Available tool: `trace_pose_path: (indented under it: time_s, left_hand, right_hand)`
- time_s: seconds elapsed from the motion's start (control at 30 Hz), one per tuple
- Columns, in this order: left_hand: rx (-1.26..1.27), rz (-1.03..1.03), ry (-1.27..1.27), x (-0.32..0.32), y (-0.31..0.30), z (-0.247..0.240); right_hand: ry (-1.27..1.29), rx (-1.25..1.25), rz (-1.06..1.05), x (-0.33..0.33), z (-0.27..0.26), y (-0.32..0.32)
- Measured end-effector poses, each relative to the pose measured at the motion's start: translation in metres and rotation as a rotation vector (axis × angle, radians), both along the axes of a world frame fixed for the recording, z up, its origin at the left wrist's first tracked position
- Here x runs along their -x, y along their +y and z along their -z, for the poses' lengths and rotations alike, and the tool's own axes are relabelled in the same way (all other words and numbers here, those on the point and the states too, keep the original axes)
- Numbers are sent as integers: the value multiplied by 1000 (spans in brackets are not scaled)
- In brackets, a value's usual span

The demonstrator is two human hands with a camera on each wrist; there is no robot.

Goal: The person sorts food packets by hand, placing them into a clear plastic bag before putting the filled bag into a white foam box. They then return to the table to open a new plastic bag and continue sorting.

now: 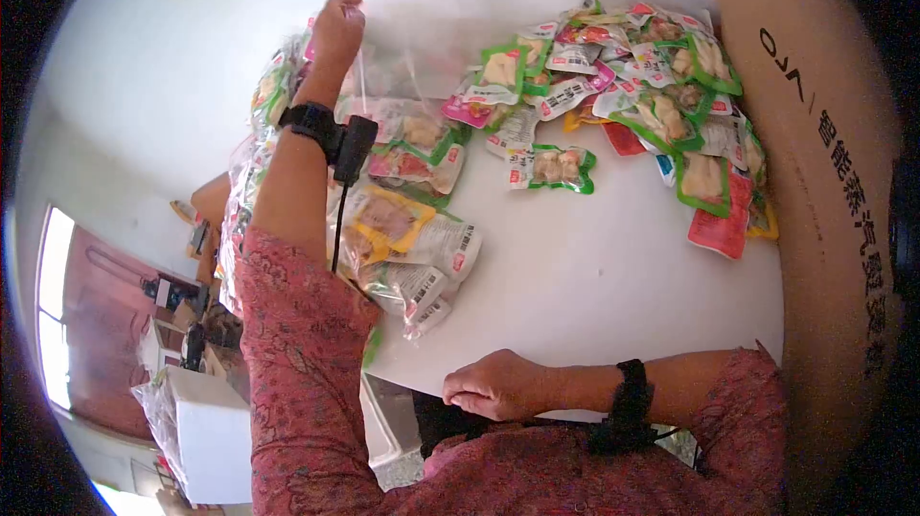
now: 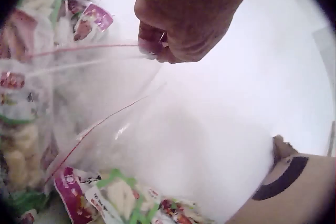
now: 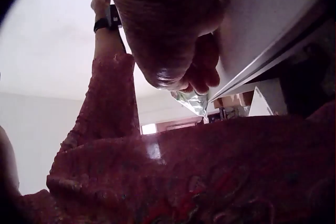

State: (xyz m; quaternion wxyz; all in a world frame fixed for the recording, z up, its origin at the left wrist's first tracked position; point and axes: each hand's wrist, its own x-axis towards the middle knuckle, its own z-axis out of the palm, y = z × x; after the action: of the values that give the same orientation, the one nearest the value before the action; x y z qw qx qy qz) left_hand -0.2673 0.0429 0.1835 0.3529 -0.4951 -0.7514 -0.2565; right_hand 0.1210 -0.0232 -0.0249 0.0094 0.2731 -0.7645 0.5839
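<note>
We stretch our left arm (image 1: 292,195) well forward, nearly straight, its forearm bare below the sleeve (image 1: 302,334). Our left hand (image 1: 340,32) is at the far end, well apart from the other, its fingers (image 2: 150,44) bent and pinched together with the thumb. Our right arm (image 1: 580,389) is bent at the elbow, the forearm lying across in front of our torso (image 1: 489,473). Our right hand (image 1: 494,385) is close to our body, back upward, its fingers (image 3: 198,79) loosely curled inward, holding nothing.
</note>
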Motion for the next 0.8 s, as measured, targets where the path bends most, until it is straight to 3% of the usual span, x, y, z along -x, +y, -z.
trace_pose_path:
  time_s: [0.07, 0.17, 0.33, 0.4, 0.43, 0.53, 0.6, 0.63, 0.7, 0.77, 0.8]
  left_hand:
    - [-234, 4, -146, -13, -13, -29]
    - [-318, -38, -43, -15, -43, -68]
    - [-449, 60, -273, -64, -91, -103]
    - [-379, 381, -498, -106, -109, -97]
    - [-289, 367, -589, -129, -115, -93]
    - [-36, 355, -891, -202, -132, -75]
    - [238, 411, -1003, -227, -151, -66]
    - [233, 418, -1006, -241, -157, -59]
    - [252, 537, -1253, -269, -158, -44]
    - [240, 649, -1436, -275, -158, -23]
    - [226, 706, -1553, -273, -158, -14]
  right_hand:
    - [24, 2, -5, 1, 0, 0]
    - [17, -71, 0, 2, -1, 2]
    - [33, -90, 25, 2, -7, 6]
    - [-183, 83, 46, 4, -11, 10]
    - [-264, 215, 105, 1, -22, 12]
    - [-80, 270, 351, 1, -60, 25]
    - [187, 291, 528, 1, -78, 33]
    - [229, 278, 538, -3, -90, 38]
    - [275, 256, 552, -16, -113, 43]
    - [-57, 478, 281, -25, -125, 44]
    - [-56, 476, 285, -24, -128, 46]
